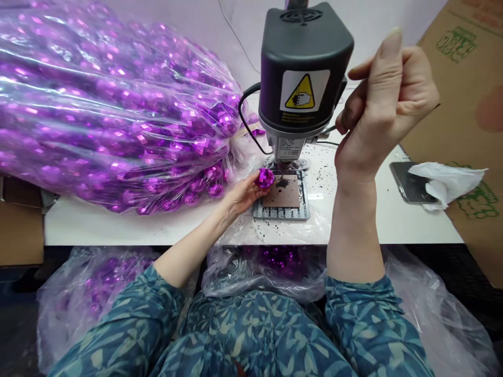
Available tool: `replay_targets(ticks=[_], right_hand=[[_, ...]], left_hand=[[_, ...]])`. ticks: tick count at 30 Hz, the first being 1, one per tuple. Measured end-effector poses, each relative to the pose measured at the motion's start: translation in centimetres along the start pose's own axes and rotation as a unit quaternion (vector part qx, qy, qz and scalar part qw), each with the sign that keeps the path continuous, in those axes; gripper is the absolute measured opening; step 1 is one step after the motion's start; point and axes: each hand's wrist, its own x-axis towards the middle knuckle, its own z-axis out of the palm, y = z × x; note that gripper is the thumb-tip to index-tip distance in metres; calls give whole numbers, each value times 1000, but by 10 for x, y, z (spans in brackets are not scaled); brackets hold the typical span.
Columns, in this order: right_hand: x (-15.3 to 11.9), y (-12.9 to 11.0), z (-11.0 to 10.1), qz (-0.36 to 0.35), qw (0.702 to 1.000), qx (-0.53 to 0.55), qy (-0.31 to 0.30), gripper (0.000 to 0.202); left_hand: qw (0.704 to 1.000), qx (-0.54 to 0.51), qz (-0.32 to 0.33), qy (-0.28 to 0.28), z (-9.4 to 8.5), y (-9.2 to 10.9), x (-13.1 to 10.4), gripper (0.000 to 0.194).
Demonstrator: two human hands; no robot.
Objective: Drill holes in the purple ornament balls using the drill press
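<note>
My left hand (244, 196) holds a shiny purple faceted ball (266, 178) between its fingertips, at the left edge of a brown square board (281, 192). The board lies on the slotted metal base (291, 213) of a small drill press (306, 68), with dark shavings on top. Under the motor head, the drill's lower end is partly in shadow, and I cannot make out the bit. My right hand (383, 104) is raised to the right of the motor head, fingers curled round the press's lever (330, 129), most of which the hand hides.
A big clear bag of purple faceted balls (118, 115) fills the table's left side. Open plastic bags (267, 272) with purple pieces hang below the front edge. At the right lie a phone (411, 183), a white tissue (446, 180) and a cardboard box (467, 104). Dark shavings dot the white table (408, 225).
</note>
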Motion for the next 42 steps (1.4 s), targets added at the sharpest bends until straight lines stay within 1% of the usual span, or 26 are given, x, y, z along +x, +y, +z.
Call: replay_targets(ticks=[2, 5, 8, 11, 14, 16, 18, 20, 22, 26, 30, 34, 36, 39, 42], right_hand=[[-1, 0, -1, 4, 1000, 20, -2, 33], [-1, -2, -2, 17, 999, 32, -6, 34], [-1, -5, -2, 25, 999, 21, -4, 34], [-1, -6, -1, 27, 1000, 11, -3, 35], [-2, -6, 0, 26, 1000, 3, -2, 35], [-3, -4, 1, 6, 1000, 4, 6, 38], [-3, -2, 2, -19, 1000, 18, 12, 44], [-4, -1, 3, -27, 999, 24, 11, 47], [-5, -1, 3, -25, 1000, 5, 7, 49], [-6, -3, 2, -21, 999, -40, 6, 56], [-7, -5, 1, -18, 996, -87, 2, 60], [-7, -5, 0, -19, 996, -89, -4, 63], [-8, -5, 0, -15, 997, -75, 1, 61], [-9, -8, 0, -9, 998, -65, 4, 61], [-11, -9, -1, -12, 994, -110, 4, 63]], left_hand=[[1000, -15, -13, -4, 2, 3, -1, 23], [998, -26, -50, -38, 2, 6, -2, 27], [996, -21, -52, -62, 1, 5, -4, 29], [997, 4, -21, -70, -2, 0, -4, 29], [995, 65, 33, -68, -4, -5, -2, 43], [987, 125, 77, -65, -6, -8, 1, 51], [976, 180, 108, -63, -8, -11, 4, 54], [968, 213, 123, -54, -9, -14, 7, 59], [964, 231, 125, -43, -9, -17, 9, 62], [951, 271, 150, -28, -7, -20, 10, 58], [936, 305, 171, -34, -4, -23, 12, 59], [925, 326, 194, -39, 0, -26, 15, 60], [912, 350, 210, -36, 3, -28, 15, 58], [882, 401, 246, -22, 8, -33, 15, 54], [855, 432, 288, 5, 11, -39, 15, 51]])
